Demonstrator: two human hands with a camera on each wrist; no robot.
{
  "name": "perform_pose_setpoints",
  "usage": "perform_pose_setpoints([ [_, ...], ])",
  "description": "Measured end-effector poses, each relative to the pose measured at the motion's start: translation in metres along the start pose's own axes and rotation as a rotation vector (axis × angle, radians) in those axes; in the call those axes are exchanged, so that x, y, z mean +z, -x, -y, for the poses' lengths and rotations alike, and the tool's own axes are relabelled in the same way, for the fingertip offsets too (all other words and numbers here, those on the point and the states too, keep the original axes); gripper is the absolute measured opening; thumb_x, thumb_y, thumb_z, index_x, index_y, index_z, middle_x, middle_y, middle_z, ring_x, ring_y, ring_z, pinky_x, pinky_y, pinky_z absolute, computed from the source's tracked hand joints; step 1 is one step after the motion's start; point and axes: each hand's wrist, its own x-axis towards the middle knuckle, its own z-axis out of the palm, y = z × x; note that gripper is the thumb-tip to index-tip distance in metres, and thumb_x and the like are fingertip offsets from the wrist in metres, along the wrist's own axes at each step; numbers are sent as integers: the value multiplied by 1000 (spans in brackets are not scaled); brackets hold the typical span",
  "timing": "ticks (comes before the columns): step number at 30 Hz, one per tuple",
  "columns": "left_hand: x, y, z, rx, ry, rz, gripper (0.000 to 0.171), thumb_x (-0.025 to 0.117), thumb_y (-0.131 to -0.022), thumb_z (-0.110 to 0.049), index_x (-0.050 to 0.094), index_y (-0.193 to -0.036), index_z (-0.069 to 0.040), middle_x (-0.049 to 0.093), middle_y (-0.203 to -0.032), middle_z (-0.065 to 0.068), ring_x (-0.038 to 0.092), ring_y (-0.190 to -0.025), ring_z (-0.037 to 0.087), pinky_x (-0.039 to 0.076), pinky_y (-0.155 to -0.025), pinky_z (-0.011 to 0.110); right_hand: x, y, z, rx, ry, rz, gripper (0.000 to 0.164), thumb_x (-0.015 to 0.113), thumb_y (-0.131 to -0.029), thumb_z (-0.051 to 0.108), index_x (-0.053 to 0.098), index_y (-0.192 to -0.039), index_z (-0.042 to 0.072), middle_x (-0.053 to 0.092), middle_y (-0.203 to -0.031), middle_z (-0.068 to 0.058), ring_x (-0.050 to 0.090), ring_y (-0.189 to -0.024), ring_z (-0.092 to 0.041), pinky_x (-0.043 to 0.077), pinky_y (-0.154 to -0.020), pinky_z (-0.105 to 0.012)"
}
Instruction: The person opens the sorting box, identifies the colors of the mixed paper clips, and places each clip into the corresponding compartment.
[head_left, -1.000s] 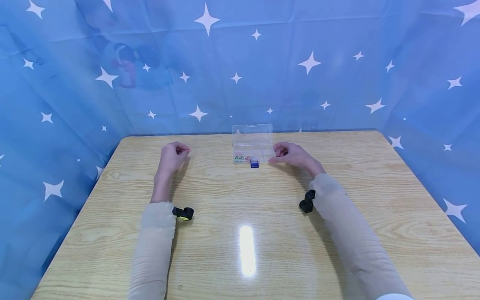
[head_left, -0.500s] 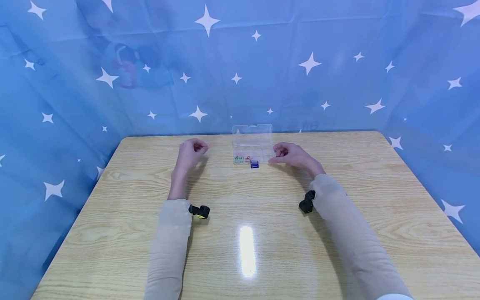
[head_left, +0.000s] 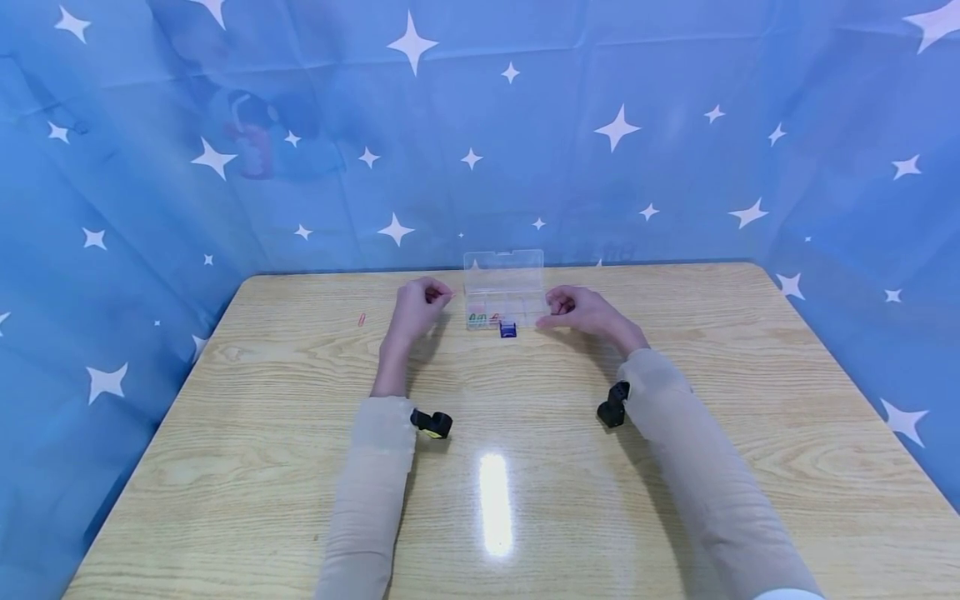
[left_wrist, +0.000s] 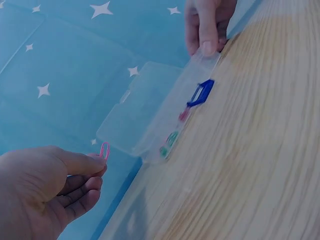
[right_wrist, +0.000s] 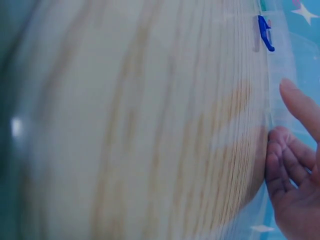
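A clear plastic compartment box (head_left: pixel 525 312) stands at the table's far edge with its see-through lid (head_left: pixel 502 271) raised at the back. Green paper clips (head_left: pixel 477 319) and red ones (head_left: pixel 494 318) lie in its front left compartments. On the front side is a blue latch (head_left: pixel 507 330). My left hand (head_left: pixel 422 308) pinches a pink paper clip (left_wrist: pixel 104 150) between thumb and forefinger, just left of the box. My right hand (head_left: pixel 581 308) holds the box's right end, thumb at the front corner; its other fingers are curled by the end wall.
Another pink paper clip (head_left: pixel 362 319) lies on the wooden table (head_left: pixel 555 467), left of my left hand. A blue curtain (head_left: pixel 480 108) with white stars hangs right behind the table's far edge.
My left hand has moved right with the paper clip, up close to the box, uncovering the paper clip on the table. The right hand and box have stayed put.
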Motion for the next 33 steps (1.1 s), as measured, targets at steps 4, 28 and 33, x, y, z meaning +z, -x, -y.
perform_pose_setpoints([
  [4, 11, -4, -3, 13, 9, 0, 12, 64, -99, -6, 72, -103, 4, 70, -97, 17, 63, -86, 26, 52, -75, 33, 0, 0, 0, 1, -9, 3, 62, 81, -88, 32, 53, -136, 3, 57, -103, -10, 49, -90, -25, 42, -79, -37],
  [28, 36, -10, -2, -12, 10, -8, 10, 64, -98, -1, 71, -104, 1, 68, -98, 13, 61, -88, 23, 53, -78, 33, 2, 1, 0, 3, -18, 4, 62, 80, -88, 33, 53, -136, 4, 57, -105, -10, 49, -90, -24, 43, -78, -35],
  [33, 35, -9, -3, 0, 5, 2, 11, 64, -97, 0, 71, -105, 3, 68, -98, 14, 62, -89, 24, 53, -80, 33, 2, 1, -1, 15, -9, -3, 61, 81, -87, 36, 54, -132, 4, 55, -106, -10, 47, -93, -25, 41, -83, -38],
])
